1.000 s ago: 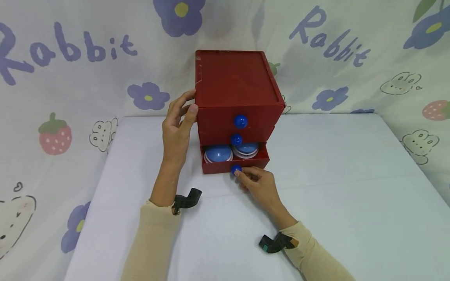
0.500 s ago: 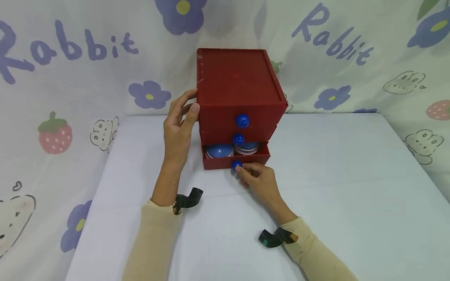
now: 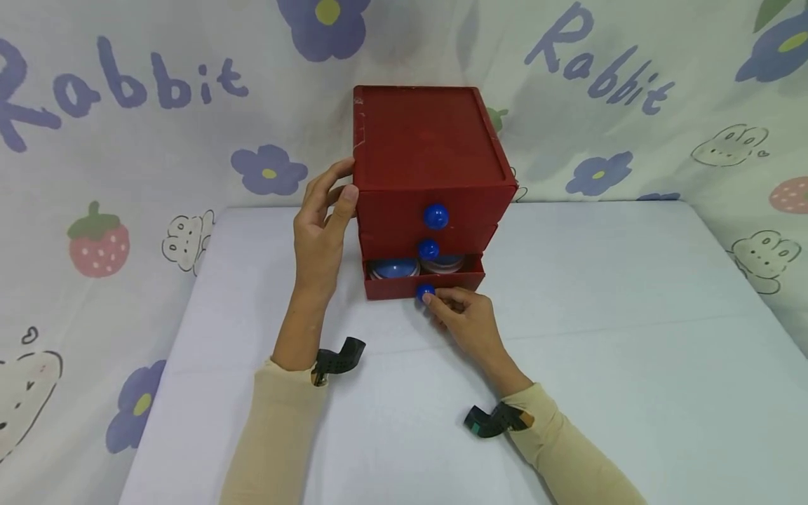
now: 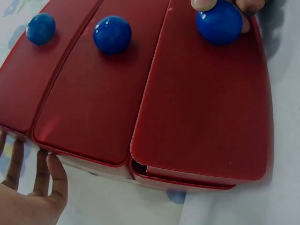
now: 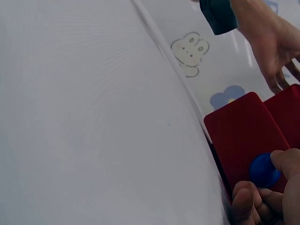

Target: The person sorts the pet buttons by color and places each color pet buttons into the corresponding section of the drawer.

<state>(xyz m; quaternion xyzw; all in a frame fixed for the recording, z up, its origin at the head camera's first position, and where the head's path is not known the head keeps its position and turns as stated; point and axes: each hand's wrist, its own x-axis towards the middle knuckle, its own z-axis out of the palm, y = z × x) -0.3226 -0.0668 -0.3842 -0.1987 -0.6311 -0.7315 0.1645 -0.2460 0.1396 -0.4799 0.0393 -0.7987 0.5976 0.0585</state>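
Observation:
A red three-drawer box (image 3: 429,140) stands in the middle of the table. Its bottom drawer (image 3: 391,289) is partly pulled out. Inside lie two round blue-topped things with pale rims, the left one (image 3: 394,268) and the right one (image 3: 444,264), both partly hidden under the drawer above. My right hand (image 3: 470,324) pinches the bottom drawer's blue knob (image 3: 426,293) between thumb and fingers. My left hand (image 3: 320,235) rests its fingertips against the box's left side. In the left wrist view, the bottom drawer front (image 4: 206,98) sticks out slightly past the upper two.
The upper two drawers, with a top knob (image 3: 436,216) and a middle knob (image 3: 428,249), are closed. White cloth covers the table (image 3: 631,351). A printed curtain (image 3: 429,42) hangs close behind the box. Both wrists carry black camera mounts (image 3: 341,356).
My right hand has moved away from me with the knob, and the bottom drawer has slid further in, covering more of the blue-topped things. My left hand has stayed at the box's side.

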